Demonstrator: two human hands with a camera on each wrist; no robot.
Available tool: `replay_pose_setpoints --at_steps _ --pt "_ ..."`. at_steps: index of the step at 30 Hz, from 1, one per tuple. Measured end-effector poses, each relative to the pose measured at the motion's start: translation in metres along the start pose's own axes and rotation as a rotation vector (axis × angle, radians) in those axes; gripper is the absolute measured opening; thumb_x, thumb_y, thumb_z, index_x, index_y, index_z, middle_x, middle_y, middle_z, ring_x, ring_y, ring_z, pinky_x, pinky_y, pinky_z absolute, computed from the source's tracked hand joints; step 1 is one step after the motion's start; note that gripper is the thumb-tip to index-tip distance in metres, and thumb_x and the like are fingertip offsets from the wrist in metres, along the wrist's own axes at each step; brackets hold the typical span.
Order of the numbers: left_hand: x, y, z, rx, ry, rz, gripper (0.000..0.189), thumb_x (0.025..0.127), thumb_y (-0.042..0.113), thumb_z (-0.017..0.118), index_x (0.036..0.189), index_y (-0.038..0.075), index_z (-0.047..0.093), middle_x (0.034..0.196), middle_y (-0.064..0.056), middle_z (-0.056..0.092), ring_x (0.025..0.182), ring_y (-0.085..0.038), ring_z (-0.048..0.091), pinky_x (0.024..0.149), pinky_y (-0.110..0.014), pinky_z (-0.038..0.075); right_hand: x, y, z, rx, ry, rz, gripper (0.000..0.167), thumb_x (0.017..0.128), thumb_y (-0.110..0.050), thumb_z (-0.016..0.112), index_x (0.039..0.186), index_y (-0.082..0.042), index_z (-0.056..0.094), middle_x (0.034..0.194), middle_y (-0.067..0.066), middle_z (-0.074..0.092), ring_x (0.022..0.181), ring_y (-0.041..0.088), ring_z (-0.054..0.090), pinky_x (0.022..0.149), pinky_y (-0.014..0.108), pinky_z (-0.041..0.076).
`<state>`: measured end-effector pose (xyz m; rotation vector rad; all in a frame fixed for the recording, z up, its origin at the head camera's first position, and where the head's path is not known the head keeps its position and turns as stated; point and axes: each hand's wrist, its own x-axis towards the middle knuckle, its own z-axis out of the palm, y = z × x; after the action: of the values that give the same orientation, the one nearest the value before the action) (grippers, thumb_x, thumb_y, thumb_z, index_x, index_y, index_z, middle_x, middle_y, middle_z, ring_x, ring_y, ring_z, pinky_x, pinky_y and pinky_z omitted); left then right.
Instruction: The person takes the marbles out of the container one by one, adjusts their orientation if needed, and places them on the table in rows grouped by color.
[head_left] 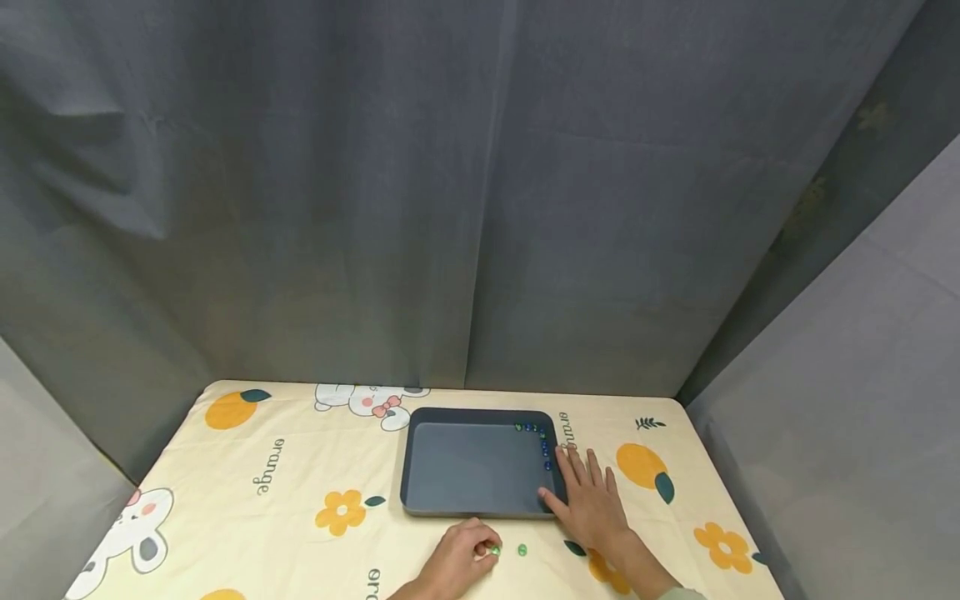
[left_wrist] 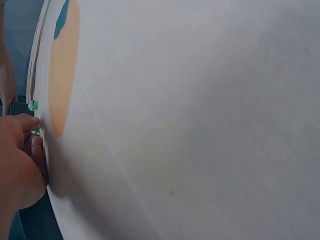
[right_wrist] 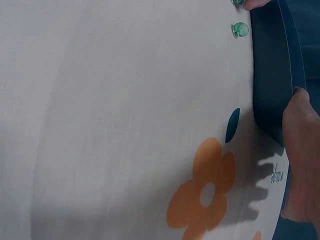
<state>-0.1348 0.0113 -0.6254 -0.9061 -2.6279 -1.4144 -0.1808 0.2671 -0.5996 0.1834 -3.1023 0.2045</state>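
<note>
Between the thumb and index finger of my left hand (head_left: 459,557) a green glass marble (head_left: 495,550) is pinched, just in front of the tray. A second green marble (head_left: 522,550) lies on the cloth to its right; the right wrist view also has this loose marble (right_wrist: 241,29). My right hand (head_left: 594,504), fingers spread, rests at the right front corner of the dark grey tray (head_left: 465,467), thumb over the rim. Inside the tray, several blue and green marbles (head_left: 544,446) line the far right corner, along the back and right walls.
A cream cloth (head_left: 277,533) printed with oranges, flowers and rabbits covers the table. Grey curtains (head_left: 337,208) hang behind it, with pale grey panels (head_left: 862,400) at the sides.
</note>
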Motion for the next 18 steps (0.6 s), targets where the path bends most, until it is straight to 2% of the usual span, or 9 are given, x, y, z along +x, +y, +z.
replay_pose_setpoints --at_steps 5,10,14,18 --pt "0.0 0.001 -0.001 0.002 -0.011 -0.025 0.019 0.079 0.002 0.08 0.093 0.012 0.073 0.086 0.012 0.058 0.074 0.003 0.051 0.067 -0.015 0.046 0.0 0.0 0.0 0.001 -0.003 0.002 0.083 0.096 -0.063 0.049 0.158 -0.012 0.029 0.16 0.018 0.027 0.146 0.046 0.018 0.11 0.069 0.013" --pt "0.004 0.006 -0.001 -0.014 0.023 -0.038 0.014 0.084 0.007 0.077 0.096 0.011 0.072 0.087 0.013 0.058 0.074 0.003 0.052 0.066 -0.015 0.046 -0.001 0.0 -0.001 0.004 0.004 -0.003 0.082 0.096 -0.063 0.05 0.157 -0.012 0.03 0.16 0.018 0.028 0.145 0.047 0.018 0.11 0.07 0.013" --pt "0.016 0.015 -0.003 -0.068 0.05 -0.003 0.009 0.088 0.006 0.073 0.097 0.007 0.072 0.085 0.012 0.062 0.073 0.005 0.055 0.064 -0.015 0.048 -0.002 0.0 -0.001 0.007 0.006 -0.005 0.082 0.096 -0.062 0.051 0.157 -0.012 0.03 0.16 0.018 0.028 0.145 0.047 0.018 0.11 0.07 0.013" --pt "0.036 0.026 -0.011 -0.168 0.034 -0.015 0.009 0.09 0.002 0.07 0.099 0.004 0.072 0.086 0.01 0.065 0.074 0.003 0.059 0.066 -0.016 0.052 -0.002 -0.001 -0.001 0.011 0.0 -0.005 0.081 0.096 -0.061 0.051 0.157 -0.011 0.03 0.16 0.018 0.028 0.145 0.047 0.017 0.11 0.07 0.013"
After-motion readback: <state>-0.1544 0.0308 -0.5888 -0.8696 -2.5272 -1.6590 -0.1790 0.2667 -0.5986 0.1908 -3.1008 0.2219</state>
